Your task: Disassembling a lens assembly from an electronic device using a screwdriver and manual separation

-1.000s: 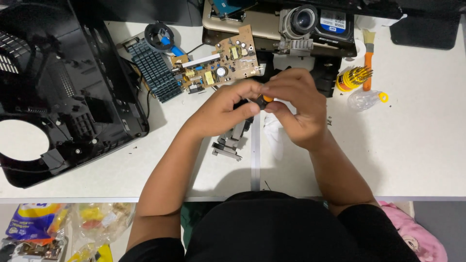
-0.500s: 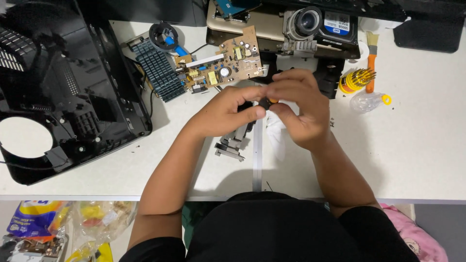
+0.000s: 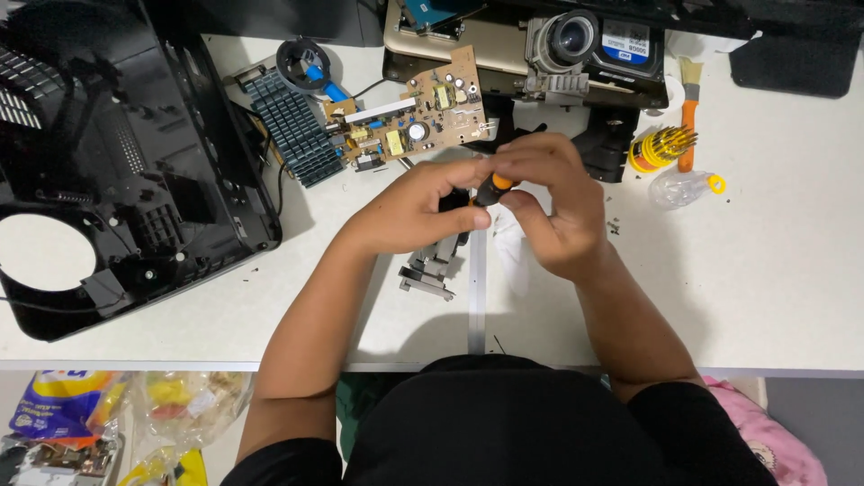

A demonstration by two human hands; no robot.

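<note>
Since the earlier frames little has shifted: both hands have stayed together over the middle of the worktop, the view only drifting slightly, so the work looks to be in the same fine, fiddly step as before. The left hand and the right hand meet fingertip to fingertip, both pinched on a small screwdriver with an orange and black grip held between them, just above a grey metal bracket that lies on the worktop beside a pale seam. Behind the hands lies a brown circuit board, touching a dark finned heatsink; further back sits a lens unit with a blue and white rectangular label on its top. To the right stand a yellow round bit holder, an orange-handled brush and a small clear bottle with a yellow ring. A large black housing with a round opening fills the left side. Below the worktop's near edge, at lower left, lie crinkled snack bags in blue, yellow and clear plastic; at lower right a bit of pink cloth shows.
</note>
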